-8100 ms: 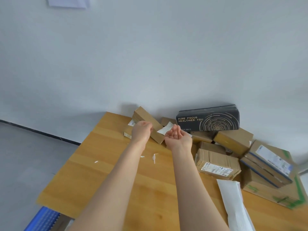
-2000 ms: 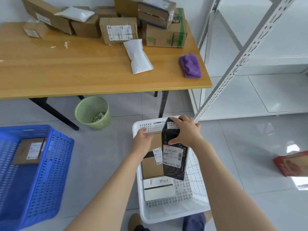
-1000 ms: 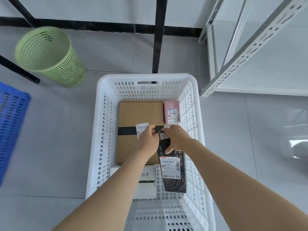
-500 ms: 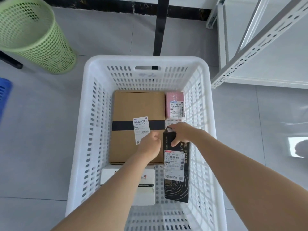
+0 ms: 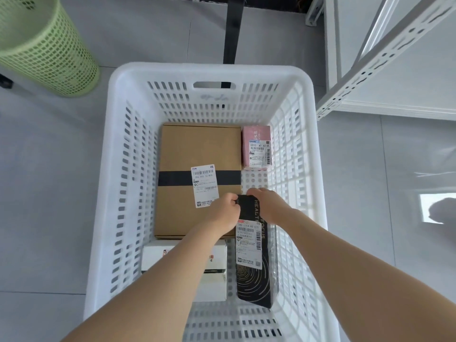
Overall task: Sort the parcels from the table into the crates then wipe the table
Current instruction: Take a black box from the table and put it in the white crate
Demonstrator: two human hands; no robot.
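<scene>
Lowered further than a moment ago, black parcel (image 5: 254, 280) lying along right side of white crate (image 5: 209, 72), beside brown parcel (image 5: 197, 149), left hand (image 5: 225, 211) and right hand (image 5: 269, 206) close together, gripping its far end

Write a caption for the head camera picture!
Left hand and right hand hold a black box in the white crate, beside a brown box, near a pink box.

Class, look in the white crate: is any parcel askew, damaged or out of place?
Nothing looks damaged. Only the black box, gripped at its far end by the left hand and right hand, slants slightly; the brown box and pink box lie square.
</scene>
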